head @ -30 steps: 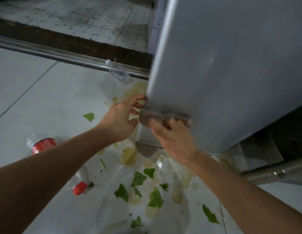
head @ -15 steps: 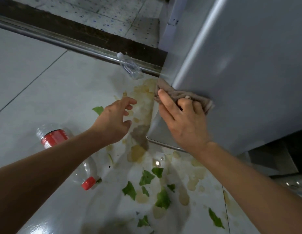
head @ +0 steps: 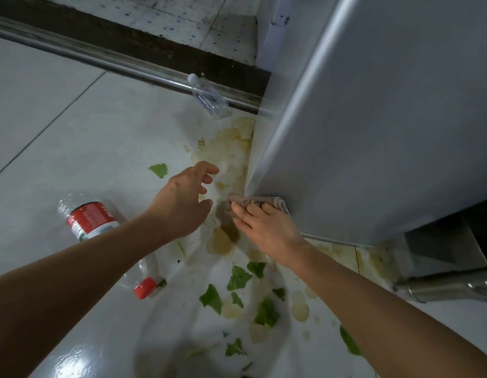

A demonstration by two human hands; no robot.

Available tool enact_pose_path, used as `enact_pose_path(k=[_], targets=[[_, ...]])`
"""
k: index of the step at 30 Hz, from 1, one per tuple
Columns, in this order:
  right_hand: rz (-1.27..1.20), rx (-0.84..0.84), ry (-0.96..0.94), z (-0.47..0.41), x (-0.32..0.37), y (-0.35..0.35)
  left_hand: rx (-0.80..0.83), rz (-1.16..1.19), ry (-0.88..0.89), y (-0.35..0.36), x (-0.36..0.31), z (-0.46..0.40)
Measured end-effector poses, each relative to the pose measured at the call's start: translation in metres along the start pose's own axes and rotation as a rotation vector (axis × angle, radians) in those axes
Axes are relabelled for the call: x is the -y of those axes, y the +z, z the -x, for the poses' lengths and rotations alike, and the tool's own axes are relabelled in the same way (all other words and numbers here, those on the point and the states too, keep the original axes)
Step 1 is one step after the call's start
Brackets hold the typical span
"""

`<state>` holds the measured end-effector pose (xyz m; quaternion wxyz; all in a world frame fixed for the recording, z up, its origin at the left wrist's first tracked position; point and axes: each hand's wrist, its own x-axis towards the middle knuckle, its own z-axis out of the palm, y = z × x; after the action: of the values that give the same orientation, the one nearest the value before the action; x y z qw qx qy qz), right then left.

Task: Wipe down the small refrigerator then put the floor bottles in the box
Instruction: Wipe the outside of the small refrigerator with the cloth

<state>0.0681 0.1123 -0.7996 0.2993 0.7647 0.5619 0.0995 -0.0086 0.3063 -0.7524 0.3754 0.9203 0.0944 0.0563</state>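
1. Lying on its side at about 8 o'clock from the hands, a clear plastic bottle with a red label (head: 91,221) and red cap looks empty, part of its body hidden behind the left forearm.
2. A smaller clear bottle with a white cap (head: 208,98) rests at 12 o'clock against the metal threshold rail (head: 100,57); whether it holds any liquid cannot be told.
3. The right hand (head: 264,227) pinches a brownish cloth (head: 266,202) under curled fingers, pressing it to the bottom corner edge of the grey small refrigerator (head: 386,118).
4. The left hand (head: 182,203) hovers just beside it at 9 o'clock, fingers loosely spread and holding nothing.
5. Yellowish spill (head: 228,151) and green leaf scraps (head: 238,278) cover the white floor tiles from 12 to 6 o'clock along the fridge's edge (bare tile shows towards 10 o'clock).
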Motion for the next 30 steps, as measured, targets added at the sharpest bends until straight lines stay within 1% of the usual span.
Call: enact_pose_path(k=[1, 4, 5, 6, 8, 10, 11, 14, 15, 16, 18, 19, 22, 23, 25, 27, 28, 30], targets=[[0.003, -0.096, 0.047, 0.006, -0.007, -0.005, 0.006, -0.004, 0.005, 0.002, -0.003, -0.001], [-0.009, -0.536, 0.145, 0.03, -0.034, -0.01, 0.001, 0.003, 0.017, 0.009, -0.012, -0.005], [0.015, -0.648, 0.184, 0.037, -0.044, -0.01, -0.001, 0.002, 0.015, 0.013, -0.015, -0.007], [0.032, -0.727, 0.225, 0.043, -0.052, -0.011, -0.003, 0.001, 0.01, 0.017, -0.017, -0.009], [0.022, -0.808, 0.322, 0.049, -0.059, -0.005, -0.01, 0.004, -0.005, 0.026, -0.021, -0.011], [-0.009, -0.79, 0.347, 0.054, -0.051, 0.009, -0.026, 0.019, -0.007, 0.037, -0.027, -0.013], [-0.02, -0.741, 0.305, 0.057, -0.045, 0.021, -0.035, 0.029, -0.002, 0.042, -0.03, -0.014], [-0.047, -0.452, 0.141, 0.072, -0.028, 0.047, -0.097, 0.076, 0.021, 0.052, -0.04, -0.016], [-0.068, -0.381, 0.125, 0.075, -0.026, 0.05, -0.122, 0.088, 0.027, 0.054, -0.042, -0.017], [-0.092, -0.345, 0.115, 0.078, -0.027, 0.051, -0.147, 0.091, 0.026, 0.056, -0.045, -0.018], [-0.117, -0.358, 0.094, 0.084, -0.032, 0.047, -0.193, 0.083, -0.004, 0.059, -0.05, -0.02], [-0.123, -0.421, 0.115, 0.088, -0.039, 0.044, -0.217, 0.081, -0.025, 0.061, -0.054, -0.021], [-0.148, -0.697, 0.291, 0.108, -0.067, 0.033, -0.268, 0.087, -0.079, 0.065, -0.062, -0.024], [-0.146, -0.751, 0.338, 0.116, -0.075, 0.03, -0.279, 0.088, -0.091, 0.066, -0.065, -0.024], [-0.141, -0.796, 0.384, 0.124, -0.083, 0.032, -0.295, 0.086, -0.109, 0.068, -0.068, -0.025], [-0.161, -0.788, 0.376, 0.126, -0.08, 0.041, -0.297, 0.09, -0.107, 0.069, -0.068, -0.025], [-0.158, -0.746, 0.333, 0.127, -0.075, 0.049, -0.296, 0.091, -0.108, 0.069, -0.068, -0.024], [-0.101, -0.524, 0.195, 0.134, -0.063, 0.066, -0.298, 0.079, -0.105, 0.068, -0.067, -0.024]])
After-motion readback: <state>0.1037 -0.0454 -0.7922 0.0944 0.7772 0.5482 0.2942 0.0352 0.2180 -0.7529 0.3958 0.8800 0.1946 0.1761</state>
